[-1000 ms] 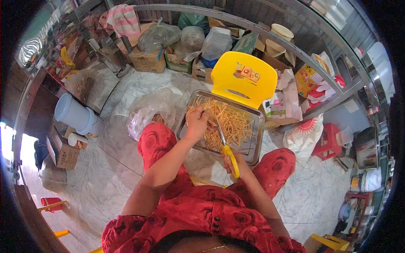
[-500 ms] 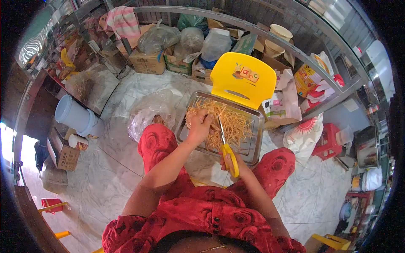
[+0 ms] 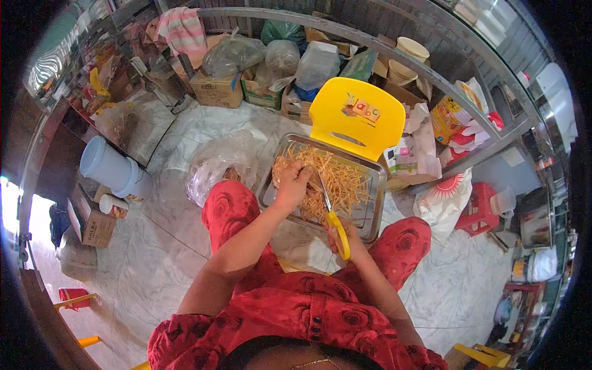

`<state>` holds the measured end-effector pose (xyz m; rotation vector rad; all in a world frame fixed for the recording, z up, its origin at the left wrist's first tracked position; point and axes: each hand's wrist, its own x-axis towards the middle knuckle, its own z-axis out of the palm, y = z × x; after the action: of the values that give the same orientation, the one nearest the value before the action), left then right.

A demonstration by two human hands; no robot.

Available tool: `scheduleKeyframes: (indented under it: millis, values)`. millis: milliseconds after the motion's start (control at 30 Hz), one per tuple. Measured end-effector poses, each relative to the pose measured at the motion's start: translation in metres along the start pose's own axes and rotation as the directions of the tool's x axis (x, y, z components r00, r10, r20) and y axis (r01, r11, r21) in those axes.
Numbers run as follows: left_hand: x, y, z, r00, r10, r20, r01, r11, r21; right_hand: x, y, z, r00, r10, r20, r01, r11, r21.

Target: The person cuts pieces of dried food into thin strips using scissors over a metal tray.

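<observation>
In the head view, my left hand [image 3: 294, 187] is closed over a tan, flat-looking piece [image 3: 281, 169] at the left of a metal tray [image 3: 377, 203]; fingers partly hide it. Thin orange-tan strips [image 3: 345, 183] are heaped in the tray, their exact kind unclear. My right hand [image 3: 346, 234] grips yellow-handled scissors [image 3: 337, 231] at the tray's near edge. The metal blades point up and away, with tips close beside my left fingers.
The tray rests on a yellow chair [image 3: 357, 117] with its backrest at the far side. A clear plastic bag [image 3: 223, 161] lies on the floor left of it. Boxes and bags [image 3: 216, 90] line the back, a white sack [image 3: 444, 200] and red stool [image 3: 478, 209] the right.
The scissors and my right hand have shifted very slightly, and the blades look a little closer together. My left hand stays at the same spot over the tray.
</observation>
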<state>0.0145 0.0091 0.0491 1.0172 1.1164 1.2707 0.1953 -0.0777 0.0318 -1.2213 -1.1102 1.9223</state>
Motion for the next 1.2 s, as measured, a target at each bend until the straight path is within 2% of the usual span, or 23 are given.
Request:
scheduleKeyframes:
  millis: [67,233,367,467,533,567,633,800,900,1000,1067,1133,1200]
  values:
    - [0.000,0.000,0.000,1.000,-0.021,-0.007,0.021,0.999,-0.026,0.002,0.001,-0.001,0.998,-0.043,0.043,0.045,0.998,-0.033]
    - [-0.006,-0.006,0.004,0.999,-0.016,0.043,0.012,0.997,0.080,0.005,0.005,0.003,0.995,-0.099,0.010,0.100,0.990,-0.098]
    - [-0.008,-0.008,0.008,0.999,-0.039,0.025,0.039,0.999,0.013,-0.002,-0.005,0.007,0.997,-0.083,-0.004,0.083,0.993,-0.082]
    - [-0.008,-0.007,0.009,1.000,-0.010,0.015,0.009,0.999,0.044,-0.002,-0.006,0.002,1.000,-0.009,-0.004,0.008,0.993,-0.114]
    - [-0.007,-0.008,0.008,0.992,0.127,0.001,-0.125,0.974,0.192,-0.001,-0.002,-0.002,1.000,-0.005,-0.006,0.004,0.995,-0.101]
    - [-0.008,-0.008,0.008,0.992,0.127,0.001,-0.124,0.973,0.192,0.000,0.001,-0.003,1.000,0.000,-0.008,-0.001,0.996,-0.087]
    - [-0.008,-0.009,0.009,0.999,-0.037,0.006,0.037,0.999,0.019,0.001,0.003,-0.003,0.999,-0.028,-0.014,0.027,0.995,-0.094]
    - [-0.008,-0.012,0.008,0.999,-0.037,0.008,0.037,0.999,0.022,0.001,0.002,-0.003,0.999,-0.035,-0.005,0.035,0.998,-0.044]
    - [-0.011,-0.005,0.010,0.998,-0.056,0.016,0.056,0.998,0.003,-0.001,0.002,-0.001,0.998,0.004,-0.070,-0.009,0.997,-0.077]
    - [-0.011,-0.008,0.010,0.999,-0.044,0.011,0.044,0.999,0.000,0.000,0.003,-0.003,0.997,-0.064,-0.039,0.058,0.989,-0.135]
    - [-0.011,-0.011,0.010,1.000,-0.024,0.007,0.024,1.000,0.003,0.003,0.008,-0.007,0.994,-0.106,0.019,0.107,0.993,-0.048]
    - [-0.013,-0.012,0.011,0.994,-0.045,0.096,0.043,0.999,0.025,0.005,0.008,-0.009,0.993,-0.121,0.006,0.121,0.989,-0.090]
    - [-0.017,-0.004,0.014,0.991,-0.083,0.105,0.083,0.997,0.004,0.005,0.004,-0.006,0.991,-0.137,-0.007,0.135,0.983,-0.129]
